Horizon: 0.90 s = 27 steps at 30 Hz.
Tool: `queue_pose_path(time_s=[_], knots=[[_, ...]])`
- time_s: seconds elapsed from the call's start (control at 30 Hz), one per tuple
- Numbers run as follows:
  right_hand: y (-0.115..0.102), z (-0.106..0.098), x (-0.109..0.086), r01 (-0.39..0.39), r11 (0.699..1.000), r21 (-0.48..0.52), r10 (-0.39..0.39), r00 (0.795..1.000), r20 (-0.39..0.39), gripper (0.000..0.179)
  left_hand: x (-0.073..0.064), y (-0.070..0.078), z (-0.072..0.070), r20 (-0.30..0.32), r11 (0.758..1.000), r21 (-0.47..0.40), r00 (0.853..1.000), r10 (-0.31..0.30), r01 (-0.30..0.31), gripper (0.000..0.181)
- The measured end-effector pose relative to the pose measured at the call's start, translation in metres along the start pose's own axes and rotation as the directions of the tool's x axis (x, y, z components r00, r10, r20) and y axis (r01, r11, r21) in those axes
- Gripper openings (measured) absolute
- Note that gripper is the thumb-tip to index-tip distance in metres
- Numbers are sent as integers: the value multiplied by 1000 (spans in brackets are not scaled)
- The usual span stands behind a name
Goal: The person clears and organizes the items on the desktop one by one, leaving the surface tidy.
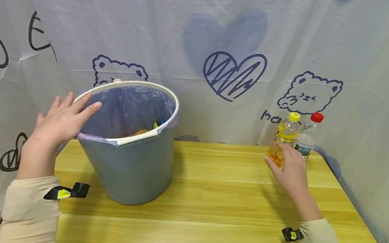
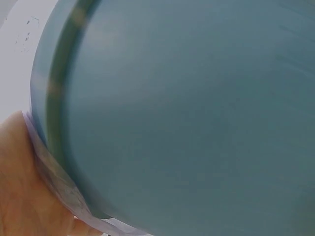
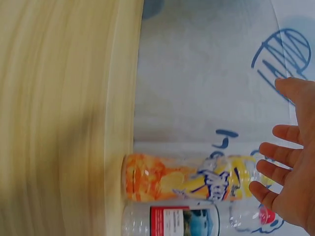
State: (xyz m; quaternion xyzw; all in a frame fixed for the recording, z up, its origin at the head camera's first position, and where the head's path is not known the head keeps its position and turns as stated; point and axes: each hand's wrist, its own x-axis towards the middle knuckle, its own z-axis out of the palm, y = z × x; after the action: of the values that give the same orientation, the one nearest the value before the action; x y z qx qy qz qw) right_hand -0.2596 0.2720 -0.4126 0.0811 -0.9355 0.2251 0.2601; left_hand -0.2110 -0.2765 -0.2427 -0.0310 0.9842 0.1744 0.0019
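My left hand [image 1: 62, 119] rests with spread fingers on the near left part of the white rim of a grey-blue trash bin [image 1: 134, 175]. In the left wrist view, the palm [image 2: 29, 187] lies against a purple bag edge folded over the bin's wall [image 2: 187, 118]. On the other side, my right hand [image 1: 290, 168] reaches toward two clear plastic bottles at the table's back right. One bottle [image 1: 287, 130] has a yellow cap and an orange and yellow wrap; the other [image 1: 305, 139] has a red cap. The right wrist view shows that hand's fingers [image 3: 280, 155] spread, holding nothing.
A purple plastic liner [image 1: 121, 111] lines the bin, with a few colourful bits low inside, mostly hidden. Both bottles stand upright by the back edge of the wooden table [image 1: 212, 207]. Behind hangs a pale curtain [image 1: 178, 23] with hearts and bears.
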Motion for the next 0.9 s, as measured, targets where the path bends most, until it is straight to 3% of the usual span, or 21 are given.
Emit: queue_pose_path(time_s=[0.7, 0.9], knots=[[43, -13, 22, -121, 992, -48, 121, 993, 14, 65, -7, 2, 1, -16, 1000, -14, 1000, 10, -10, 82], [50, -16, 30, -197, 979, -58, 200, 978, 54, 74, -7, 3, 4, -27, 1000, -20, 1000, 11, -11, 83]])
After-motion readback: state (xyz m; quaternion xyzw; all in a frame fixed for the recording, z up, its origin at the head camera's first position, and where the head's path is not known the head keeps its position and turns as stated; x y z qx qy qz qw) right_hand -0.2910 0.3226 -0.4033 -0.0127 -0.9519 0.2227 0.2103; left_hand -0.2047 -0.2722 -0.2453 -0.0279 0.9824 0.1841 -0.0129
